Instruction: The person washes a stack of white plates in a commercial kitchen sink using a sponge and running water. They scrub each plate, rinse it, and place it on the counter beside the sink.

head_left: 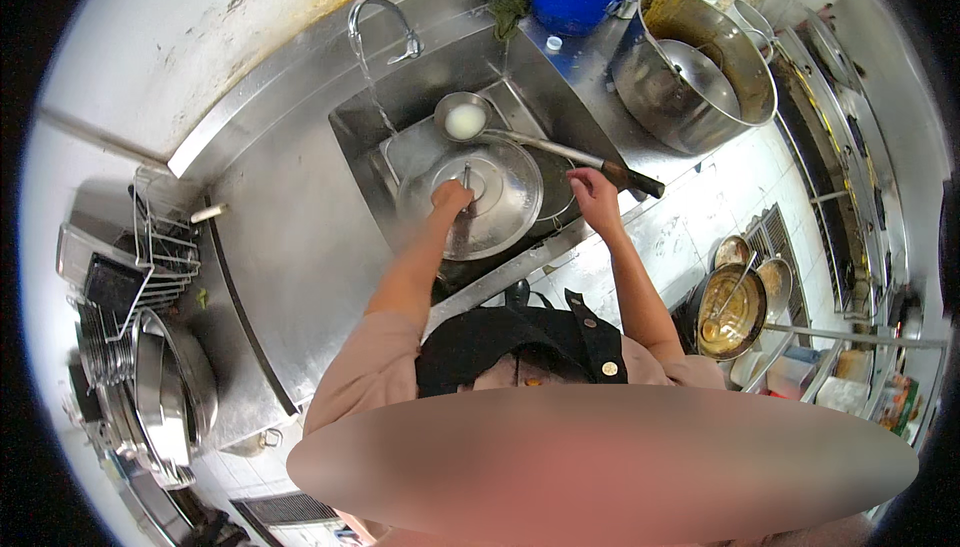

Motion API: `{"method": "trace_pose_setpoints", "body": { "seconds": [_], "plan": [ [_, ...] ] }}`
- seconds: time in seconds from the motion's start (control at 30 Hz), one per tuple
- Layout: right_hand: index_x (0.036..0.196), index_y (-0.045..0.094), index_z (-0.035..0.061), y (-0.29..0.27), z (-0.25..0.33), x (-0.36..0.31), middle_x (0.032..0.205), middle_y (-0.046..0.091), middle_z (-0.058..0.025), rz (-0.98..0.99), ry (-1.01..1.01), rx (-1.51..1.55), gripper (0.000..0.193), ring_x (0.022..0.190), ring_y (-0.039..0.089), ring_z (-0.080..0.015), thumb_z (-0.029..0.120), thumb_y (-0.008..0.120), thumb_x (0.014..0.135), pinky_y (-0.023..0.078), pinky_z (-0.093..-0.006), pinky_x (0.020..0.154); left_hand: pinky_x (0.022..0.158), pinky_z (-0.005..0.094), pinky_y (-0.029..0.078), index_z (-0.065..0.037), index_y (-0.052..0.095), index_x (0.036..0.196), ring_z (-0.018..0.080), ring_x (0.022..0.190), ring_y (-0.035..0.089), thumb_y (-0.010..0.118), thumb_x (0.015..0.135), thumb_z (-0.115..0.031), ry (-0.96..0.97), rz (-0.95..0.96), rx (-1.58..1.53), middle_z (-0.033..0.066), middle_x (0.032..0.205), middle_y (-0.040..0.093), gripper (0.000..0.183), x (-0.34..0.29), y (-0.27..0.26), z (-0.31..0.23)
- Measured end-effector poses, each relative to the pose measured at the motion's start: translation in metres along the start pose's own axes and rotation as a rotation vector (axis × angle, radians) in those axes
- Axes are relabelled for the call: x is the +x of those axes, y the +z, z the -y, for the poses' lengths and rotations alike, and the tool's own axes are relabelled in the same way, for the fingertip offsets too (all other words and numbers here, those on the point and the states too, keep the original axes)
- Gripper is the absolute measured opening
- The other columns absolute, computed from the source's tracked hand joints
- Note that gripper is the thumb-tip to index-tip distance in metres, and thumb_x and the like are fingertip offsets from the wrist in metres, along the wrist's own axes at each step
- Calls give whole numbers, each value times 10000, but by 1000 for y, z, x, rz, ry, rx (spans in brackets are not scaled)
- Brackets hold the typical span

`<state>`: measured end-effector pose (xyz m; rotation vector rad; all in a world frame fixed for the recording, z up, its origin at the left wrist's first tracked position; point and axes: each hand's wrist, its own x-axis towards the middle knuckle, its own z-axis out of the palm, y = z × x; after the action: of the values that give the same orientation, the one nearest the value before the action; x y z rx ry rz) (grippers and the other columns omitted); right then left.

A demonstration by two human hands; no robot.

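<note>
Fingers of the left hand [452, 197] are wrapped snugly round the bar handle [467, 170] of a big round metal lid [510, 205], and that lid sits inside the steel sink [362, 162], filling much of its near half; what lies under it is hidden. Over at the sink's right edge, the right hand [596, 199] hovers with fingers loosely bent, palm down, just beside the handle of a long ladle [540, 143]; whether those fingers touch the ladle or grip anything, I cannot tell. And look at that ladle: its bowl lies within the sink, beyond the lid, with a pool of whitish liquid inside, while its dark grip pokes out past the sink's right rim. Water is running too, a thin stream dropping from the curved tap [380, 5] at the sink's far left corner! Behind the sink, a dark green cloth [508, 11] is slumped by a blue bucket [570, 9], a small white cap [553, 44] near them. To the sink's far right stands a huge steel pot [645, 97], something round and metallic inside. Well left of the sink, a wire rack [160, 247] holds its ground, with metal bowls [165, 377] stacked nearer the person.
</note>
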<state>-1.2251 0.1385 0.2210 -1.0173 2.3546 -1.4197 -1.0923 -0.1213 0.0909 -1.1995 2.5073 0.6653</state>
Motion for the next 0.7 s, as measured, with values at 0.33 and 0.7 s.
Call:
{"method": "trace_pose_setpoints", "body": {
  "seconds": [0.33,0.7],
  "plan": [
    [946,601,39,-29,-13,1,978,565,-145,-55,-312,-526,257,1014,488,-315,97,639,698,400,-401,865,722,405,449,-56,658,833,299,830,600,527,744,-407,166,159,-13,149,867,632,385,-8,-72,10],
    [939,596,32,-24,-102,-348,864,623,-153,763,897,-561,297,763,596,-280,287,480,842,473,-358,677,640,361,462,-44,618,862,236,737,605,550,762,-355,601,89,-290,112,762,633,333,27,-77,55]
  ]
}}
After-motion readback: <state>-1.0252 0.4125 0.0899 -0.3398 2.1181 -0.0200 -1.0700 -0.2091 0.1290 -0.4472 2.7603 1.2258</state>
